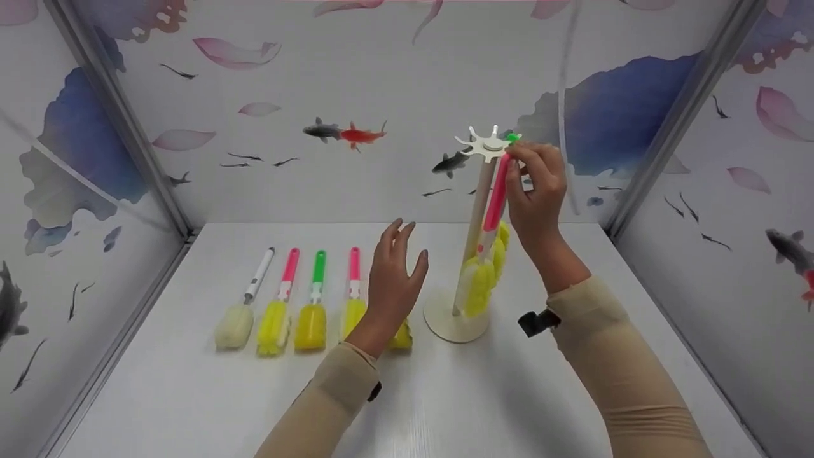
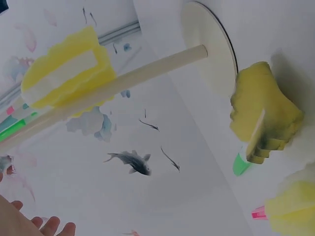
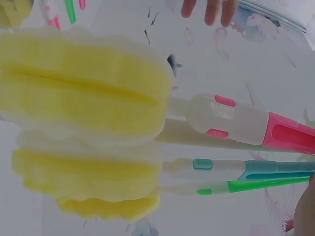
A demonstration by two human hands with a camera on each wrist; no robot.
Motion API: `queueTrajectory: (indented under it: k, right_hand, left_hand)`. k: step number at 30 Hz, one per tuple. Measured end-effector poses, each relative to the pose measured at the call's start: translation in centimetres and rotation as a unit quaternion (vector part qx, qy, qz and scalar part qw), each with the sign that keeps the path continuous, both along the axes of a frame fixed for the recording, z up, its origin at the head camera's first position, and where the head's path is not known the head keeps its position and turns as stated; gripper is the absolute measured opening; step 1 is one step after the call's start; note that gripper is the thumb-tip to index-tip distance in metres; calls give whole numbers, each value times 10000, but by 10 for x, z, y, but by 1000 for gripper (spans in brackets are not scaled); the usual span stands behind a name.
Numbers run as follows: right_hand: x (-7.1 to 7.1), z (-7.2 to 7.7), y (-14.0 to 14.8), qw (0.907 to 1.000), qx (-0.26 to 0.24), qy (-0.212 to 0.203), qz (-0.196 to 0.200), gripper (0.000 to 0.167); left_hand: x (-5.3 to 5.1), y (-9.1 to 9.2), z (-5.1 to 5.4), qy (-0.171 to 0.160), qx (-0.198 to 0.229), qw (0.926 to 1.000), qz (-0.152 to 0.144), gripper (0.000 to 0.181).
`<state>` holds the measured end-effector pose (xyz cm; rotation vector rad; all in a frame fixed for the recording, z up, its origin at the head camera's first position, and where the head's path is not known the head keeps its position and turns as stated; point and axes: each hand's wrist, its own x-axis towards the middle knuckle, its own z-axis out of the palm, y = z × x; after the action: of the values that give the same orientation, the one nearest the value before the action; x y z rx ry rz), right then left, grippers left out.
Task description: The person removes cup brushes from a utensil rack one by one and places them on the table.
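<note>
My right hand (image 1: 539,178) is at the top of a wooden rack, where it pinches the upper end of a pink-handled sponge brush (image 1: 498,194). The brush hangs down beside the pole (image 2: 142,76), its yellow sponge lowest. In the right wrist view, a teal-handled brush (image 3: 270,168) and a green-handled brush (image 3: 256,185) hang next to it. The hooked white disc (image 1: 491,146) caps the rack; whether the pink handle sits on a hook is hidden by my fingers. My left hand (image 1: 395,273) holds nothing, fingers extended, above the table's brushes and left of the pole.
Several sponge brushes lie in a row on the white table: a white-handled one (image 1: 257,273), pink-handled ones (image 1: 289,270) and a green-handled one (image 1: 319,270). Another yellow sponge (image 2: 263,108) lies beside the round base (image 1: 456,334). Printed panels enclose the table.
</note>
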<state>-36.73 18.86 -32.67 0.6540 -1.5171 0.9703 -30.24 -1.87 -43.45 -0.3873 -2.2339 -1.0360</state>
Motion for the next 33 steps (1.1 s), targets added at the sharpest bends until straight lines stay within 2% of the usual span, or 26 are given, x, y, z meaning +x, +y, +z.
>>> queueTrajectory:
  k: [5,13,22,29,31,33]
  right_hand:
    - [1,2,1,9999,-15,74,70,21]
    - [-2,0,1,9998,-86,105,134,20]
    - [-2,0,-1,9999,-145,22,32,20]
    - [4,3,-4,9999,-123,30,-26,20]
    - [3,2,-4,9999,-123,35,-51,20]
    - [1,0,-3,9999,-111,37,-54,20]
  left_hand:
    - [-1,8,14,483,-67,9987,-129,49]
    - [-3,18,36,1251,-268,9912,-350,49]
    - [-2,26,55,1561,-605,9853,-330,54]
    - [-3,34,68,1884,-642,9785,-538,53]
    - [-5,37,71,1953,-769,9761,-556,53]
    - [-8,39,73,2025,-1066,9725,-435,54]
